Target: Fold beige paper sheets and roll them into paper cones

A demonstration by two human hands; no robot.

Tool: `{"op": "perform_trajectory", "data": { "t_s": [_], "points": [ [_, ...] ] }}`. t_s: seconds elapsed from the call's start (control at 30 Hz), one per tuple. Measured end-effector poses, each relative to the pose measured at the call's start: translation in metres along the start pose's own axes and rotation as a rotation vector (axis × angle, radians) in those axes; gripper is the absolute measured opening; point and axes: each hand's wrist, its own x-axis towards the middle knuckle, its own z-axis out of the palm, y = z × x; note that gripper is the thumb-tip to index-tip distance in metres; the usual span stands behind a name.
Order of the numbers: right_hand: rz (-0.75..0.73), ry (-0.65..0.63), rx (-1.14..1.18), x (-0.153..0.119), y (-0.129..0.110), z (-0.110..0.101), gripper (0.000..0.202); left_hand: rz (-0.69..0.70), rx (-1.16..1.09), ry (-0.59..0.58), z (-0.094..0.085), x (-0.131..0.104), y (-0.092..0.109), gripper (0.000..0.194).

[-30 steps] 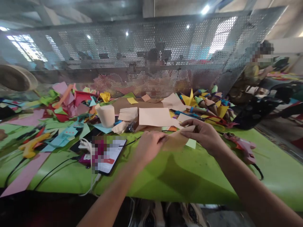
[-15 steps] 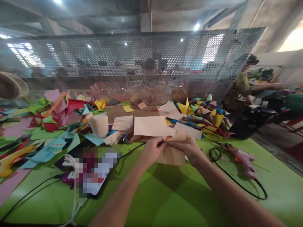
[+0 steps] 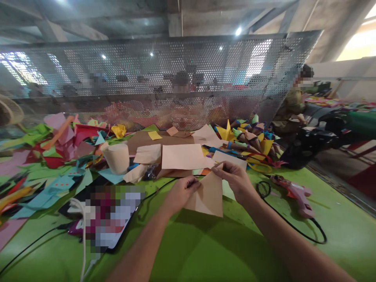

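Between my hands, above the green tabletop, I hold a piece of brown paper (image 3: 209, 197) with a lighter patch near its lower edge. My left hand (image 3: 182, 192) pinches its left side, fingers curled against the thumb. At its upper right corner my right hand (image 3: 232, 176) grips the paper between thumb and fingertips. Just beyond lies a flat cream sheet (image 3: 182, 156) of paper. A smaller cream piece (image 3: 147, 154) is left of that sheet, and a pale sheet (image 3: 229, 158) lies behind my right hand.
A pink glue gun (image 3: 296, 196) with a black cord lies at the right. At the left are a phone (image 3: 117, 223), cables and a cream cup-like container (image 3: 116, 158). Colourful paper scraps (image 3: 63, 143) pile up along a perforated metal screen (image 3: 147, 78). A person (image 3: 292, 103) sits far right.
My hands have drawn apart, the left lower and the right higher. The brown paper, folded over at the top before, now shows a flatter face. The view has shifted slightly.
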Motion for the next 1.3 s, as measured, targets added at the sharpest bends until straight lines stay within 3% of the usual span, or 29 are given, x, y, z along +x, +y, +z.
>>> {"op": "perform_trajectory", "data": {
  "t_s": [0.27,0.57,0.77,1.13,1.3],
  "points": [
    [-0.005,0.018,-0.01,0.002,0.0,-0.004,0.041,0.007,-0.001,-0.044,-0.001,0.001,-0.005,0.031],
    [-0.001,0.022,-0.017,0.001,-0.005,-0.003,0.04,0.017,-0.018,0.02,-0.001,0.003,-0.012,0.033],
    [0.135,-0.15,-0.047,0.0,0.007,0.002,0.043,0.04,-0.02,0.039,0.0,0.005,-0.016,0.033],
    [0.053,0.136,0.044,0.014,0.0,-0.017,0.038,-0.007,0.005,0.071,-0.021,0.005,-0.015,0.031],
    [0.016,0.16,0.05,0.015,-0.004,-0.021,0.036,0.038,0.241,0.276,-0.028,0.008,-0.018,0.028]
  ]
}}
